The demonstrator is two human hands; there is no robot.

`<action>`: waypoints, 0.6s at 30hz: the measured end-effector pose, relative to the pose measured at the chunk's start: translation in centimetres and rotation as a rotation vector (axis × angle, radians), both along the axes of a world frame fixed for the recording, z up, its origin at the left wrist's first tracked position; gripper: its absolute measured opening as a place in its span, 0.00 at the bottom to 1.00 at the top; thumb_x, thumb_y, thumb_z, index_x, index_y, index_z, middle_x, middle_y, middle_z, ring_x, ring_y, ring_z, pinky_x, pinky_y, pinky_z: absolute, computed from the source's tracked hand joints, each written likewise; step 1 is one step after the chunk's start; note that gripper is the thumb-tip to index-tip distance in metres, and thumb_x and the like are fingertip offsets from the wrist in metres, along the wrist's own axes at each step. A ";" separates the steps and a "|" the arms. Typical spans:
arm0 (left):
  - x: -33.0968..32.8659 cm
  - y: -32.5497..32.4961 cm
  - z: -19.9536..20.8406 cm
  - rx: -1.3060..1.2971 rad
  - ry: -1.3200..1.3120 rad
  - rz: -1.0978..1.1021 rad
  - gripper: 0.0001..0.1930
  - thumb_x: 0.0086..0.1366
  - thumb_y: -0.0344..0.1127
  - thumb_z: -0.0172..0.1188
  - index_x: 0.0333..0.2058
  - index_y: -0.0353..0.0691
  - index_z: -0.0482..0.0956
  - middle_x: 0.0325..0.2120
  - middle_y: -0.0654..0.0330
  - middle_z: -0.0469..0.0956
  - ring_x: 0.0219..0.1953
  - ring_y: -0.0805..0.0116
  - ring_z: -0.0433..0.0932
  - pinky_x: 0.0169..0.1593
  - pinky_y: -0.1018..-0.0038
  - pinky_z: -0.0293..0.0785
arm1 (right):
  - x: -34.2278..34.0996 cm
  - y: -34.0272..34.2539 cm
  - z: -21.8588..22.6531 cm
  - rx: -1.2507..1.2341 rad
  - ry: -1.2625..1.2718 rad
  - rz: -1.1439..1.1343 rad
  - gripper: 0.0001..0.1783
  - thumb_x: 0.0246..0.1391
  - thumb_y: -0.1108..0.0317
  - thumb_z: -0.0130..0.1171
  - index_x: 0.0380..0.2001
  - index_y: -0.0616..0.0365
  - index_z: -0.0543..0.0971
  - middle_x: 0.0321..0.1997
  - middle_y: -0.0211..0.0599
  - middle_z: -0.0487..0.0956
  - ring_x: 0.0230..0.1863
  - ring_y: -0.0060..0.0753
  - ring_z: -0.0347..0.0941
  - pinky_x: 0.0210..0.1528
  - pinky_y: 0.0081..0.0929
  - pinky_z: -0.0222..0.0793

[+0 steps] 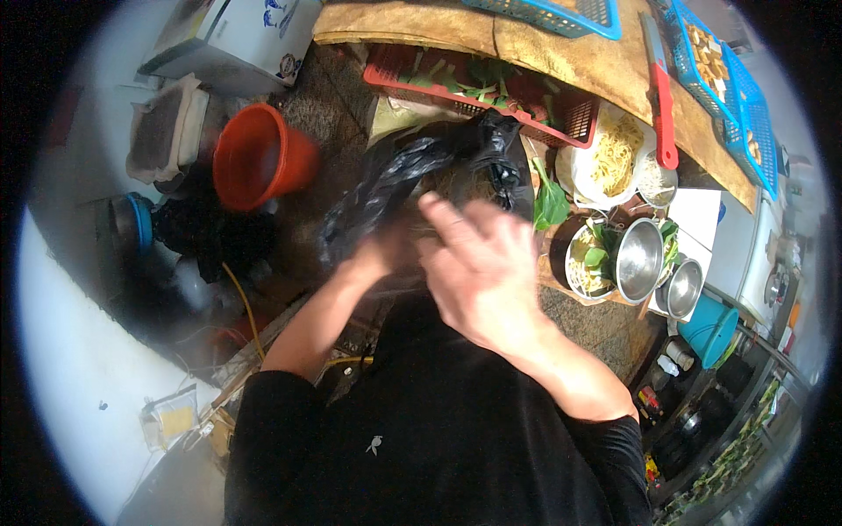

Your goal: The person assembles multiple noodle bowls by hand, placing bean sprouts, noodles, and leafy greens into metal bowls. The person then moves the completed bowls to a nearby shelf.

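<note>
A black plastic bag (504, 145) stands with its mouth open in front of me, its rim crumpled. What lies inside is dark and mostly hidden. Over the near part of the mouth is my right hand (482, 267), blurred at the fingertips. Its index finger stretches forward, apart from the thumb, and nothing shows between them. My left hand (379, 252) is at the bag's near left side, its fingers smeared by motion and partly hidden. A large green leaf (550, 202) lies just right of the bag.
Beyond the bag, a red crate (561, 131) holds leafy greens. At right sit a bowl of noodles (614, 158), a steel bowl (639, 260) and more greens. A red-handled knife (663, 114) rests on the wooden table (421, 22). An orange bucket (263, 158) stands at left.
</note>
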State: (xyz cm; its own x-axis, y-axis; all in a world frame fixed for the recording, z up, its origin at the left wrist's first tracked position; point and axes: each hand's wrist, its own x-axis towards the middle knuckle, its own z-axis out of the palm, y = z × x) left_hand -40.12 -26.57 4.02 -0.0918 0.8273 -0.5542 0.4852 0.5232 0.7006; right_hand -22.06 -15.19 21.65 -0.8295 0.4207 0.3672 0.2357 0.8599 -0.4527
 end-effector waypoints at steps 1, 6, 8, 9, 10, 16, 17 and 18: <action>-0.8 -1.0 0.7 -0.024 0.194 0.015 0.23 0.78 0.42 0.47 0.63 0.34 0.76 0.61 0.44 0.78 0.62 0.52 0.76 0.65 0.65 0.71 | 0.7 1.0 1.1 0.064 0.066 -0.073 0.12 0.43 0.65 0.69 0.34 0.55 0.84 0.65 0.41 0.79 0.57 0.52 0.72 0.56 0.50 0.67; -3.0 -0.2 -0.3 -0.176 0.245 0.128 0.27 0.73 0.35 0.52 0.69 0.38 0.70 0.58 0.35 0.78 0.62 0.38 0.77 0.65 0.52 0.73 | 2.5 6.1 6.8 0.146 0.109 -0.281 0.09 0.53 0.71 0.71 0.38 0.61 0.85 0.64 0.51 0.80 0.67 0.54 0.72 0.74 0.52 0.60; -2.3 0.9 -1.0 -0.082 0.227 0.095 0.28 0.69 0.32 0.58 0.68 0.42 0.71 0.55 0.36 0.81 0.58 0.41 0.81 0.60 0.50 0.76 | 0.7 4.3 4.9 -0.124 0.327 -0.035 0.06 0.55 0.72 0.67 0.36 0.61 0.83 0.56 0.50 0.82 0.60 0.54 0.77 0.67 0.48 0.67; -1.8 1.0 -1.1 -0.109 0.094 0.186 0.24 0.68 0.33 0.59 0.62 0.40 0.75 0.51 0.38 0.82 0.55 0.41 0.82 0.58 0.50 0.77 | -1.2 2.3 2.3 -0.277 0.329 0.064 0.05 0.56 0.73 0.65 0.35 0.61 0.82 0.52 0.49 0.84 0.56 0.54 0.79 0.64 0.46 0.71; -1.6 1.3 -1.2 0.176 -0.144 0.205 0.22 0.68 0.34 0.59 0.59 0.39 0.76 0.50 0.38 0.83 0.55 0.41 0.82 0.57 0.51 0.78 | -3.0 0.9 -1.5 -0.475 0.274 0.100 0.03 0.57 0.74 0.63 0.34 0.62 0.81 0.47 0.49 0.85 0.52 0.55 0.81 0.61 0.45 0.74; -4.3 0.1 0.3 -0.423 0.077 0.183 0.33 0.76 0.40 0.57 0.76 0.46 0.58 0.66 0.44 0.75 0.68 0.51 0.74 0.71 0.58 0.67 | 3.1 5.7 -19.3 -0.382 -0.506 -0.259 0.34 0.52 0.62 0.70 0.62 0.62 0.77 0.62 0.57 0.78 0.66 0.58 0.73 0.71 0.43 0.67; -4.6 0.3 0.4 -0.378 0.092 0.199 0.34 0.76 0.44 0.57 0.76 0.46 0.58 0.66 0.45 0.75 0.69 0.50 0.73 0.73 0.59 0.64 | 4.3 6.6 -20.2 -0.648 -0.751 -0.360 0.40 0.51 0.57 0.72 0.66 0.62 0.74 0.65 0.57 0.77 0.68 0.58 0.71 0.73 0.43 0.65; -4.7 0.9 0.2 -0.437 0.073 0.147 0.37 0.74 0.45 0.60 0.76 0.45 0.58 0.67 0.45 0.73 0.70 0.51 0.72 0.73 0.60 0.64 | 4.4 7.2 -20.9 -0.690 -0.762 -0.340 0.43 0.51 0.55 0.73 0.67 0.61 0.73 0.68 0.57 0.75 0.71 0.57 0.67 0.75 0.43 0.63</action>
State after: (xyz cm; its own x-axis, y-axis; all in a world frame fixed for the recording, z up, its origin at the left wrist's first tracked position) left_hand -44.86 -25.69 4.19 -0.2424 0.4930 -0.8356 0.4241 0.8285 0.3658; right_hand -17.63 -8.01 0.78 -0.5401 0.5902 -0.5999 0.8381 0.3120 -0.4476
